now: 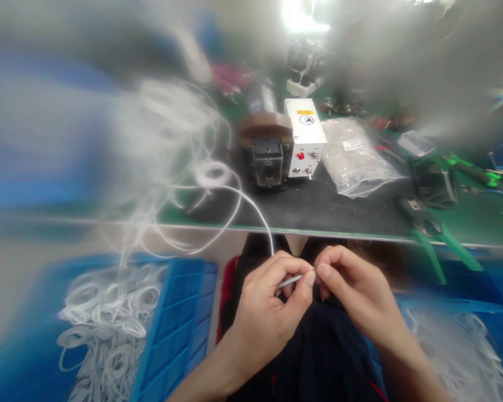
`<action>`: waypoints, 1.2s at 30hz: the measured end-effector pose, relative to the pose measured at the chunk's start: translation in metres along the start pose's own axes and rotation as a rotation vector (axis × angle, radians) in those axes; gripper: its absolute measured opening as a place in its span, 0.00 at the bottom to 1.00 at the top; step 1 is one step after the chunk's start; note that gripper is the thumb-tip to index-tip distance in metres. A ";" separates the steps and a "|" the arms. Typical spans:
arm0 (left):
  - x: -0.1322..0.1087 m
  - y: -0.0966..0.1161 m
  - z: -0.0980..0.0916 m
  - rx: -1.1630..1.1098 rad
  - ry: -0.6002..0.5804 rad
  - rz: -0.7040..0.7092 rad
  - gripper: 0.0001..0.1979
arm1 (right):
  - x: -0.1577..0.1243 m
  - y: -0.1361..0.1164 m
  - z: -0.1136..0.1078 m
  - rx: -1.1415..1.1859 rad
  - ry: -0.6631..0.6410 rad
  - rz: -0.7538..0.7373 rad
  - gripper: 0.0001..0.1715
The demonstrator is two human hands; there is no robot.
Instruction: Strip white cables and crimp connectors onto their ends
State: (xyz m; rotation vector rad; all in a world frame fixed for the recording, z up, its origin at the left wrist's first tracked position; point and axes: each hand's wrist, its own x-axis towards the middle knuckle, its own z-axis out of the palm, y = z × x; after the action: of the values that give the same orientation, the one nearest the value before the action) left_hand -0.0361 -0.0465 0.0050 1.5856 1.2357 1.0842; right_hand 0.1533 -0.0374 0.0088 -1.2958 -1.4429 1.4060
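Observation:
A white cable point(263, 215) runs from a coil on the bench down to my hands. My left hand point(272, 301) is closed on it near its end, which points right between thumb and forefinger. My right hand point(352, 287) is pinched at the cable's tip, its thumb and forefinger meeting the left fingertips. The fingers mostly hide the tip itself, so its fine detail cannot be made out. Both hands are above my lap, just in front of the bench edge.
A machine point(269, 162) with a white control box point(305, 134) and red light stands on the black mat point(318, 209). Right of it lie a clear plastic bag point(358, 159) and green-handled pliers point(427, 223). A blue crate point(167, 324) of coiled cables is at left; another container point(456, 306) is at right.

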 end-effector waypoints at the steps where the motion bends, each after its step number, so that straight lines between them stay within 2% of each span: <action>1: 0.000 0.000 0.001 -0.010 -0.001 -0.006 0.05 | 0.000 0.001 0.001 0.044 -0.001 0.020 0.14; 4: 0.000 0.000 0.002 -0.029 -0.009 -0.025 0.05 | -0.002 0.001 0.002 0.074 0.034 0.018 0.14; 7: 0.003 0.000 0.003 -0.064 -0.063 -0.054 0.06 | 0.000 -0.005 -0.002 -0.102 0.066 -0.057 0.12; 11: 0.008 -0.003 0.000 -0.132 -0.114 -0.084 0.06 | 0.005 -0.014 -0.011 -0.289 0.023 -0.113 0.10; 17: 0.008 -0.009 -0.001 -0.227 -0.094 -0.113 0.08 | 0.009 -0.016 -0.015 -0.037 -0.123 0.042 0.14; 26: 0.008 -0.008 0.005 -0.306 -0.010 -0.153 0.08 | 0.006 -0.019 -0.007 0.021 -0.001 0.014 0.06; 36: 0.002 -0.011 0.004 -0.251 -0.008 -0.141 0.06 | 0.006 -0.019 0.002 -0.032 0.105 -0.046 0.07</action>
State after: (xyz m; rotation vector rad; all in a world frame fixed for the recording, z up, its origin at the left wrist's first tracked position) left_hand -0.0349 -0.0427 -0.0057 1.2932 1.1396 1.0943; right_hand 0.1465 -0.0304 0.0266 -1.3284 -1.4213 1.2711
